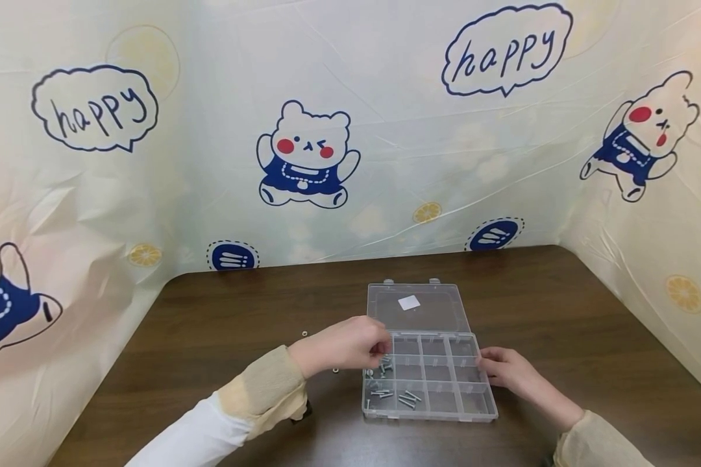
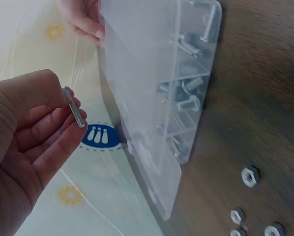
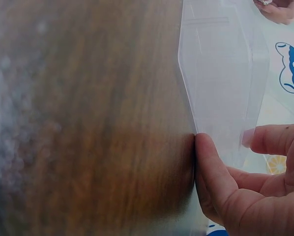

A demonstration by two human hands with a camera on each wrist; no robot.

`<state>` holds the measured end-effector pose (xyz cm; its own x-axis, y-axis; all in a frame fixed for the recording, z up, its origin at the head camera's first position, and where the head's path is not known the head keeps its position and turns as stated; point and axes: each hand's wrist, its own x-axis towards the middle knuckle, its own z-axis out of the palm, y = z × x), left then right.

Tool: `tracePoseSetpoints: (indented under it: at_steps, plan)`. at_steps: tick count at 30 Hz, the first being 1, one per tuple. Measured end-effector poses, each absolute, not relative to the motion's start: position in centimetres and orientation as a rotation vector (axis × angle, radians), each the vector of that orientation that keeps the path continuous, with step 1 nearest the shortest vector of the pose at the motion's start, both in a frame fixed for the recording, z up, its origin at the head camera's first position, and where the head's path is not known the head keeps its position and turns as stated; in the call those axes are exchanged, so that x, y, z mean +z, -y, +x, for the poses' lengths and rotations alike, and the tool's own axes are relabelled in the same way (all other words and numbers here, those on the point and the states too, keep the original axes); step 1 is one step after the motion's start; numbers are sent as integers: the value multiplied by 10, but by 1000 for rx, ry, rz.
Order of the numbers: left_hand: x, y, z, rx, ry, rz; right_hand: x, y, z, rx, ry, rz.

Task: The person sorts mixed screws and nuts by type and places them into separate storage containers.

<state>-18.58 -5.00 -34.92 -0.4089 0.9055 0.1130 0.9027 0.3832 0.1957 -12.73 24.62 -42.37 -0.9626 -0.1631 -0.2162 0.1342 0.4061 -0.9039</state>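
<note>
Two hands grip: left, a screw hidden in the head view; right, the clear box.

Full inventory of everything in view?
Table: one, brown, central
Printed sheet: one, pale, around the table
Compartment box: one, clear, on the table
Lid: one, clear, open behind the box
Square patch: one, white, at the lid
Loose screws: several, silver, box's left part
Held screw: one, silver, above the box
Nuts: at least four, silver, left of the box
Cuffs: two, beige, both sleeves
Left hand: one, pinching the held screw
Right hand: one, gripping the box's right edge
</note>
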Motion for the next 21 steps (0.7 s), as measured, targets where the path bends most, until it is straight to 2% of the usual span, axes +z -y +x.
tracePoseSetpoints:
  at_steps: [21]
  plan:
    - [-361, 12, -188, 254, -2525, 1725, -422, -245, -127, -1563, -2405, -11]
